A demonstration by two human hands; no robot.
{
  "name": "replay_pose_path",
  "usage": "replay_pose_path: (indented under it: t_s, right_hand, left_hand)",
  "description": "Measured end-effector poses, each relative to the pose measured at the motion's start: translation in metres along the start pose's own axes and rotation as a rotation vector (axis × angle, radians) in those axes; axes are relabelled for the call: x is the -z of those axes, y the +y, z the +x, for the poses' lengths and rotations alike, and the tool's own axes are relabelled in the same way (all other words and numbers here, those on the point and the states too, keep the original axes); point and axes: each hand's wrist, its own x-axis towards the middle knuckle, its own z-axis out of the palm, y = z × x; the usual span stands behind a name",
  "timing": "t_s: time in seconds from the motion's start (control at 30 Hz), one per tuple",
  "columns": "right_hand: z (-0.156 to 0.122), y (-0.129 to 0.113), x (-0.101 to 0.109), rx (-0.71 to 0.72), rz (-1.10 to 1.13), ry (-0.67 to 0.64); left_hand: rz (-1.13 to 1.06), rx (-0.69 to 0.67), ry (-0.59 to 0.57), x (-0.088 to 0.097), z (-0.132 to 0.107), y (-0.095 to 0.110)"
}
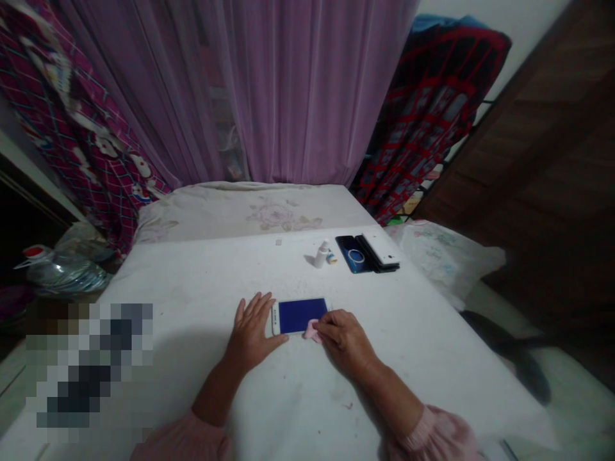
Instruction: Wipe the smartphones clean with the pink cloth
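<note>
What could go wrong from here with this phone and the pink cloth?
The phone lies loose on the white surface, with only the left hand against its edge, so it may slide under pressure from the right hand. The pink cloth could pick up grit from the specks on that surface and scratch the screen. The small white bottle stands beside the stacked phones; if knocked over, it might leak onto them.
</note>
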Motion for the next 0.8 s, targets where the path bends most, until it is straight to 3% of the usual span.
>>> replay_pose_path:
  t_s: [0.17, 0.53, 0.67, 0.8]
  right_hand:
    - [-0.003, -0.002, 0.001, -0.019, -0.044, 0.006]
    - [0.032, -0.053, -0.043, 0.032, -0.098, -0.083]
    - [0.027, -0.047, -0.038, 0.047, -0.101, -0.081]
    - [0.010, -0.024, -0.019, 0.048, -0.091, -0.012]
  left_hand:
    - [-0.004, -0.069, -0.037, 0.000, -0.003, -0.008]
    - [0.004, -0.106, -0.110, 0.000, -0.001, -0.020]
    - [-0.013, -0.111, -0.140, 0.004, 0.000, -0.020]
    - [-0.037, -0.112, -0.141, 0.007, -0.001, -0.018]
